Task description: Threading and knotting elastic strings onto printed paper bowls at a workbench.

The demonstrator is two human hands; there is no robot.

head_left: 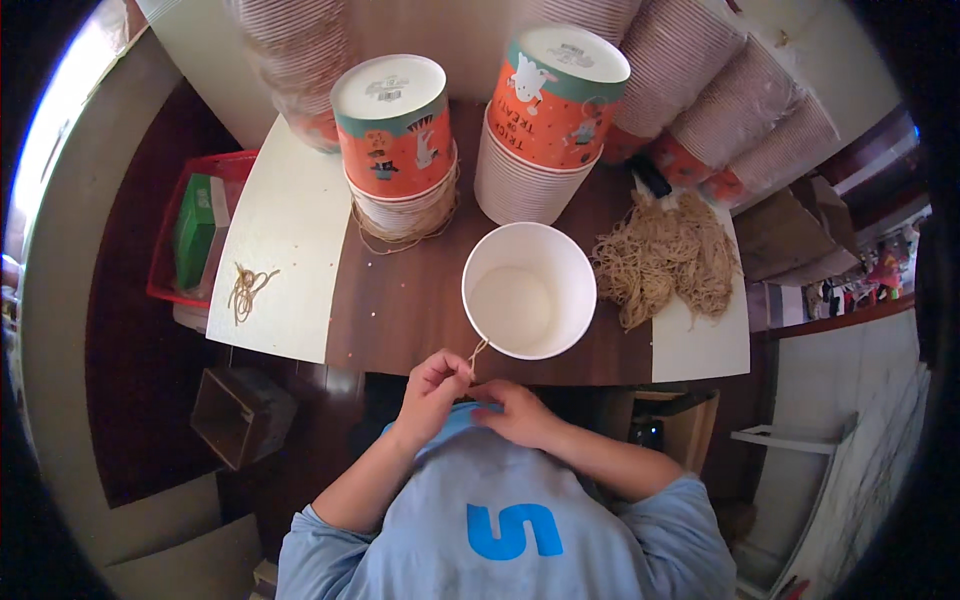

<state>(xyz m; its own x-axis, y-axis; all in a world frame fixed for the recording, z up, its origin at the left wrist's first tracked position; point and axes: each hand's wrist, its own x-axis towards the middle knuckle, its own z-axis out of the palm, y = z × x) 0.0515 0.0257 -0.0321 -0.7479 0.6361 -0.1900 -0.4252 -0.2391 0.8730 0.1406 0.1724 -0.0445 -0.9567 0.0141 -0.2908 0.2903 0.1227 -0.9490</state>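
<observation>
An open white paper bucket (pixel 528 290) stands near the front edge of the table, its mouth facing up. From its near left rim hangs a short loop of tan cord (pixel 479 352). My left hand (pixel 432 398) is closed, pinching that cord between thumb and fingertips just below the rim. Close beside it, my right hand (pixel 517 413) is closed too, its fingers curled toward the left fingertips. What the right fingers hold, if anything, is hidden.
Orange and green printed buckets stand upside down in a left stack (pixel 393 150), with cord looped round it, and a right stack (pixel 540 140). A heap of tan cords (pixel 665 258) lies at right, a few loose cords (pixel 250 290) at left. Wrapped bucket stacks (pixel 690 70) stand behind.
</observation>
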